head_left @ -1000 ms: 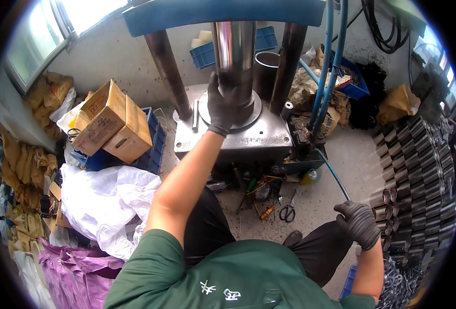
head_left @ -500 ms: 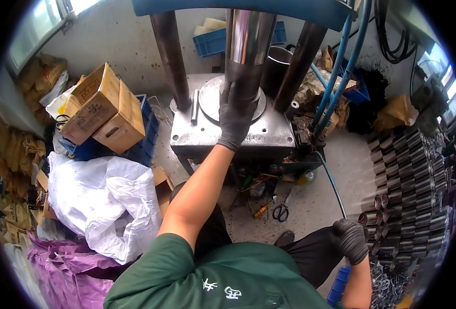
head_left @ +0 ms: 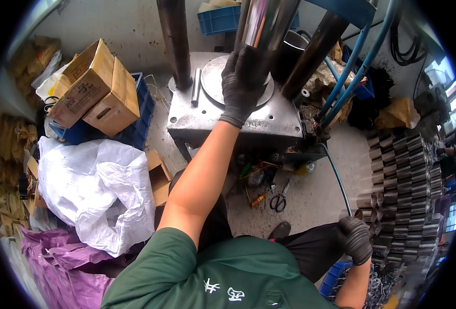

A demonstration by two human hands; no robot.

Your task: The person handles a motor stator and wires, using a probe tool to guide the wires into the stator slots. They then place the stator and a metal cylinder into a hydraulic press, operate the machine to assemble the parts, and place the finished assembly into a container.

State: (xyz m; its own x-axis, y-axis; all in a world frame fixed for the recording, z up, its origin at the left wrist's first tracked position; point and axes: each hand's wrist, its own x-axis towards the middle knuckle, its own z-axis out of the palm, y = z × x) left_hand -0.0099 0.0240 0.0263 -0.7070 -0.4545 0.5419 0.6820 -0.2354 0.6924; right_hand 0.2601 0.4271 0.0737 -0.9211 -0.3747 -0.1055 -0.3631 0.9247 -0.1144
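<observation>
My gloved left hand [head_left: 242, 86] reaches up to a hydraulic press. Its fingers lie around the near side of a dark cylinder [head_left: 263, 69] under the shiny ram [head_left: 265, 23]; glove and cylinder blend, so the exact contact is hard to see. Beneath them is a round metal plate [head_left: 211, 82] on the press table [head_left: 186, 116]. A short metal bar [head_left: 196, 87] lies left of the plate. Down at the right, beside my knee, my gloved right hand [head_left: 355, 240] is closed around the end of a long thin lever [head_left: 337, 177] that runs up to the press.
Stacked metal tubes [head_left: 398, 190] line the right side. Cardboard boxes [head_left: 112, 103] in a blue crate [head_left: 144, 116] and a white sack [head_left: 91, 185] stand left. Scissors [head_left: 278, 202] and an orange-handled tool [head_left: 259, 200] lie on the floor. Blue hoses [head_left: 364, 64] run beside the press.
The view has tilted, so the press appears higher in the picture. My left hand remains at the dark cylinder, and my right hand still grips the lever.
</observation>
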